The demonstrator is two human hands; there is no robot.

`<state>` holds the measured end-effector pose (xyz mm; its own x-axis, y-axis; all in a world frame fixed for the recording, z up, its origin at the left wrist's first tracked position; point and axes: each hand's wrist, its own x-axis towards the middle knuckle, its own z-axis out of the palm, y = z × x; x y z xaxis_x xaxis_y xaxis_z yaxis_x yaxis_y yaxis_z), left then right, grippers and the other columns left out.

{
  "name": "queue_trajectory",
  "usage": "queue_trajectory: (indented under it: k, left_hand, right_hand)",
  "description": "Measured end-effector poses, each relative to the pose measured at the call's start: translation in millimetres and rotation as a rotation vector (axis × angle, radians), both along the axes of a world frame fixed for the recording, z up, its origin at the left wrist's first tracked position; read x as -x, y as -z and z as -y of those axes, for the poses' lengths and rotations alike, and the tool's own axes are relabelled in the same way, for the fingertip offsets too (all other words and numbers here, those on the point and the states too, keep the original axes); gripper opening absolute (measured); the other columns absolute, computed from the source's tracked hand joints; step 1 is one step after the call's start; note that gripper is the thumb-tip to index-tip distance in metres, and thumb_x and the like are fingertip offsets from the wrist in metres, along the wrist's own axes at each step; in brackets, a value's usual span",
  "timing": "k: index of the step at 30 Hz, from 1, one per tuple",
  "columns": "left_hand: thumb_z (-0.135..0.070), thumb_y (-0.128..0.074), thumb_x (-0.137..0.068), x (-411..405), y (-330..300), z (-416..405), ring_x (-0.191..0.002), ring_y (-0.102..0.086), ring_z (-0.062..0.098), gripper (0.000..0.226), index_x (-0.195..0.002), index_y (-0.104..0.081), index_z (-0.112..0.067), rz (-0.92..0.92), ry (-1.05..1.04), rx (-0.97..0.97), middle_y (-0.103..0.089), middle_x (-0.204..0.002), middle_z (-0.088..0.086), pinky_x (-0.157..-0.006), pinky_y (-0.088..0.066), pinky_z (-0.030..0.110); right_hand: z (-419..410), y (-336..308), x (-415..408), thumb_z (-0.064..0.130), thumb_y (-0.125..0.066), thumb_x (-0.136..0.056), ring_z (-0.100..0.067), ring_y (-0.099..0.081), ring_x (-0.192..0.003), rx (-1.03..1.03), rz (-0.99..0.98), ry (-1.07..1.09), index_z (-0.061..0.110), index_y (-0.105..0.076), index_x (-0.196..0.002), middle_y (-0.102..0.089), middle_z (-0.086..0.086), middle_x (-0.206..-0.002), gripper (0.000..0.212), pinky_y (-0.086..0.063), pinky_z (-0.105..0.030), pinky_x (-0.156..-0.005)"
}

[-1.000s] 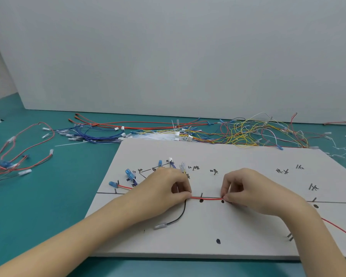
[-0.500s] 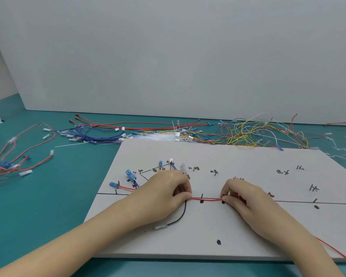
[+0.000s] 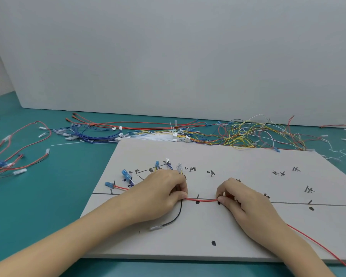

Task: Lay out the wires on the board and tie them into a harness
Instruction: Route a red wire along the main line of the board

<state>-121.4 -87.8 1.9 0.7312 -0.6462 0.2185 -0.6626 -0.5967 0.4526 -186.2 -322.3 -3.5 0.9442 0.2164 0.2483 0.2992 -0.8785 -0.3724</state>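
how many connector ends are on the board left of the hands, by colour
blue ends: 3
white ends: 1
clear ends: 1
total: 5
not counted: the pale end on the black wire, nearer than the left hand.

Red wire (image 3: 201,200) and black wire (image 3: 178,213) cross a grey board (image 3: 228,226) on teal table (image 3: 48,196).

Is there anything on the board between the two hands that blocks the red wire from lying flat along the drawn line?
Nothing visible does. The red wire runs between the left hand and the right hand over bare board, crossing only drawn marks.
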Motion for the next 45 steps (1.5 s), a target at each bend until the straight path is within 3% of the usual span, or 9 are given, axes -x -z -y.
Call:
queue_trajectory:
  k: [10,18,28,33,36,38,45]
  left_hand:
    - [-0.021,-0.059,-0.093,-1,1,-3,-0.075,-0.049,-0.002,0.008,-0.086,-0.062,-0.021,0.031,0.035,0.012,-0.056,-0.080,-0.015,-0.069,-0.036,0.012]
    - [-0.019,-0.066,-0.088,1,2,-48,-0.078,-0.055,0.002,0.019,-0.076,-0.059,-0.032,0.028,-0.044,0.037,-0.059,-0.074,-0.019,-0.068,-0.040,0.013]
    - [-0.013,-0.072,-0.079,-3,-3,-91,-0.066,-0.057,0.008,0.025,-0.065,-0.061,-0.031,0.020,-0.130,0.015,-0.062,-0.068,-0.015,-0.062,-0.046,0.023]
    - [-0.019,-0.061,-0.067,-11,-8,-93,-0.058,-0.057,0.009,0.014,-0.056,-0.060,-0.027,0.021,-0.170,0.064,-0.061,-0.059,-0.011,-0.056,-0.046,0.023]
    - [-0.013,-0.075,-0.077,-25,-8,-96,-0.066,-0.059,0.009,0.017,-0.067,-0.069,-0.025,0.108,-0.269,0.209,-0.064,-0.066,-0.010,-0.059,-0.045,0.020]
    - [-0.011,-0.077,-0.079,-34,-8,-98,-0.075,-0.058,0.006,0.013,-0.079,-0.075,-0.024,0.142,-0.304,0.207,-0.066,-0.076,-0.013,-0.061,-0.044,0.017]
    - [-0.018,-0.082,-0.076,-46,3,-97,-0.074,-0.062,0.003,0.013,-0.077,-0.078,-0.030,-0.012,-0.352,0.207,-0.068,-0.077,-0.012,-0.062,-0.044,0.012]
  right_hand:
    - [-4,1,-1,0.026,-0.049,-0.097,-0.006,-0.049,-0.085,-0.023,-0.045,0.030,0.035,-0.046,-0.089,-0.050,0.018,-0.095,0.012,-0.043,-0.028,-0.075]
    - [-46,3,-9,0.028,-0.047,-0.097,-0.008,-0.050,-0.081,-0.064,-0.050,-0.014,0.033,-0.044,-0.093,-0.049,0.017,-0.093,0.007,-0.042,-0.034,-0.078]
    - [-93,-5,-19,0.023,-0.042,-0.098,-0.023,-0.051,-0.084,-0.028,-0.059,-0.105,0.027,-0.043,-0.091,-0.051,0.008,-0.096,0.008,-0.043,-0.037,-0.076]
    - [-102,-5,-26,0.022,-0.041,-0.099,-0.024,-0.051,-0.083,-0.013,-0.066,-0.141,0.027,-0.044,-0.092,-0.051,0.008,-0.098,0.009,-0.039,-0.035,-0.070]
    - [-100,-5,-27,0.027,-0.043,-0.099,-0.019,-0.050,-0.085,-0.027,-0.074,-0.144,0.028,-0.047,-0.093,-0.051,0.010,-0.097,0.007,-0.039,-0.034,-0.071]
    - [-98,-5,-28,0.029,-0.044,-0.098,-0.017,-0.052,-0.088,-0.022,-0.069,-0.143,0.029,-0.049,-0.095,-0.052,0.011,-0.096,0.006,-0.039,-0.033,-0.071]
    - [-89,-7,-31,0.034,-0.046,-0.097,-0.008,-0.051,-0.089,-0.030,-0.115,-0.139,0.034,-0.061,-0.102,-0.052,0.014,-0.093,0.015,-0.040,-0.031,-0.074]
